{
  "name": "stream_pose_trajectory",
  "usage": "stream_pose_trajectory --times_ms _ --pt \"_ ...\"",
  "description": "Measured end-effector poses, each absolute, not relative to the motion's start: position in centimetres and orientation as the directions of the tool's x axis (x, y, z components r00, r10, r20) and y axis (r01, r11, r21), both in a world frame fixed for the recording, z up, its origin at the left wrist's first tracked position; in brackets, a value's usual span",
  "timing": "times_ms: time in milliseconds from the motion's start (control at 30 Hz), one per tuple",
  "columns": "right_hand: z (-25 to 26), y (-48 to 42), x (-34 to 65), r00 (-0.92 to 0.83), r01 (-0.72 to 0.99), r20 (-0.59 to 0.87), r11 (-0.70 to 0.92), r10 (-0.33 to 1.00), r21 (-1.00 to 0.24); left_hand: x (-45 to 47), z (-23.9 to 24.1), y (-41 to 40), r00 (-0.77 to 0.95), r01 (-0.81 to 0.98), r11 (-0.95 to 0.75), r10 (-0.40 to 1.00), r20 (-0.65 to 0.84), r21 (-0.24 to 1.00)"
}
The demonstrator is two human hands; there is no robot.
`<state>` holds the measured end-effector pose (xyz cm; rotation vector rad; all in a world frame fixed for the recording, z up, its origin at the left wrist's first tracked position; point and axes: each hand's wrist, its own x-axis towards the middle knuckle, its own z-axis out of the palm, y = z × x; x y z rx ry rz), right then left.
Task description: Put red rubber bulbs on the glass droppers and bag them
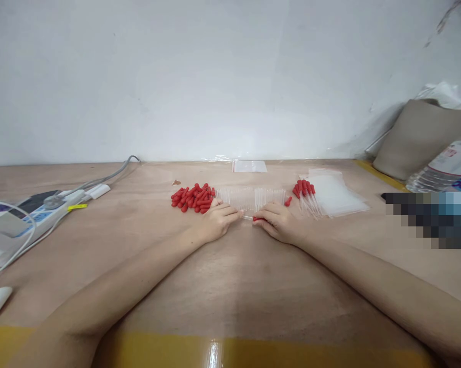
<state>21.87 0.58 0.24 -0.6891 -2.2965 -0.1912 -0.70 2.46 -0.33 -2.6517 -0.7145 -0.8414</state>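
My left hand (pixel 220 222) pinches one end of a thin clear dropper tube (pixel 247 218) just above the table. At the tube's other end, my right hand (pixel 279 223) has its fingers closed on a red rubber bulb (pixel 257 219). The bulb meets the tube, but how far it sits on it is hidden by the fingers. Behind both hands lies a row of clear tubes (pixel 249 196). A pile of loose red bulbs (pixel 194 198) is beside my left hand. One red bulb (pixel 288 201) lies behind my right hand, and several droppers with red bulbs (pixel 305 189) lie farther right.
Clear plastic bags (pixel 335 191) lie right of the droppers, and a small white bag (pixel 249 166) is near the wall. A power strip (pixel 42 217) with cables is at left. A grey-brown container (pixel 418 138) and a plastic bottle (pixel 445 163) stand at right.
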Motion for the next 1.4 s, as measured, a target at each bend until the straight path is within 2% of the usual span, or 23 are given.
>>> stream_pose_trajectory --times_ms 200,600,867,933,1000,1100,1200,1300,1400 --pt "-0.2 1.0 21.9 -0.616 0.470 0.697 0.881 0.367 -0.048 -0.6 -0.7 2.5 0.695 0.526 -0.846 0.369 0.618 -0.086" --pt "-0.2 1.1 21.8 -0.604 0.521 0.679 0.852 0.417 -0.060 0.4 -0.4 2.2 0.703 0.501 -0.860 0.335 0.628 -0.102" --pt "-0.3 1.5 21.6 -0.574 0.532 0.675 0.838 0.463 -0.122 0.6 -0.5 2.3 0.684 0.507 -0.859 0.346 0.642 -0.076" --pt "0.0 1.6 21.7 -0.561 0.502 0.674 0.845 0.480 -0.184 0.6 -0.5 2.4 0.671 0.506 -0.861 0.352 0.652 -0.056" --pt "0.6 1.5 21.6 -0.506 0.462 0.683 0.834 0.528 -0.302 0.8 -0.4 2.5 0.640 0.501 -0.865 0.355 0.682 -0.020" --pt "1.4 1.4 21.0 -0.316 0.393 0.676 0.740 0.666 -0.545 1.0 -0.2 2.6 0.570 0.482 -0.875 0.358 0.740 0.053" --pt "1.9 2.1 20.7 -0.135 0.248 0.609 0.621 0.782 -0.743 0.9 0.0 2.6 0.549 0.473 -0.875 0.386 0.741 0.105" --pt "2.5 3.8 22.0 -0.027 0.159 0.524 0.521 0.851 -0.839 0.4 0.2 2.5 0.511 0.521 -0.835 0.469 0.720 0.174" --pt "3.3 5.7 25.1 0.143 0.252 0.434 0.392 0.889 -0.885 0.1 0.3 2.5 0.453 0.611 -0.755 0.581 0.676 0.239"
